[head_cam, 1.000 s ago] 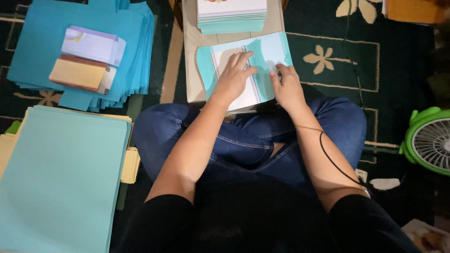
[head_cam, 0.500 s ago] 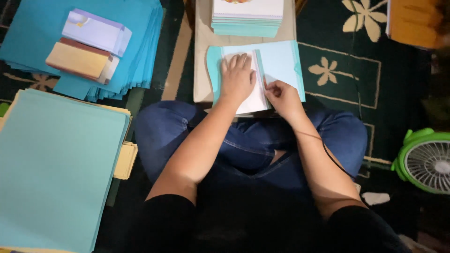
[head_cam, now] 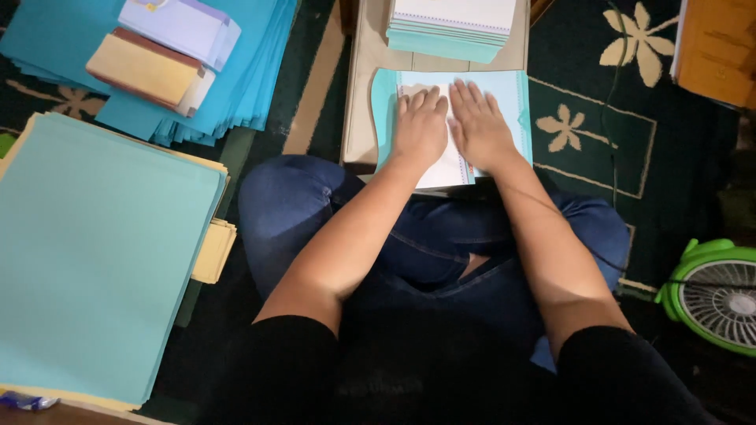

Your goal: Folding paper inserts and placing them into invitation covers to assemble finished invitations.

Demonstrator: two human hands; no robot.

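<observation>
My left hand [head_cam: 420,126] flat, fingers spread, on white booklet [head_cam: 442,161] | my right hand [head_cam: 480,126] flat beside it, holding nothing | booklet lies on light blue cover [head_cam: 516,102], on small table [head_cam: 362,94] before my knees

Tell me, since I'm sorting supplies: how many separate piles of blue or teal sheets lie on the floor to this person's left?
2. A fanned blue pile at upper left, with two packets on it, and a large teal stack at lower left. More may lie outside the frame.
</observation>
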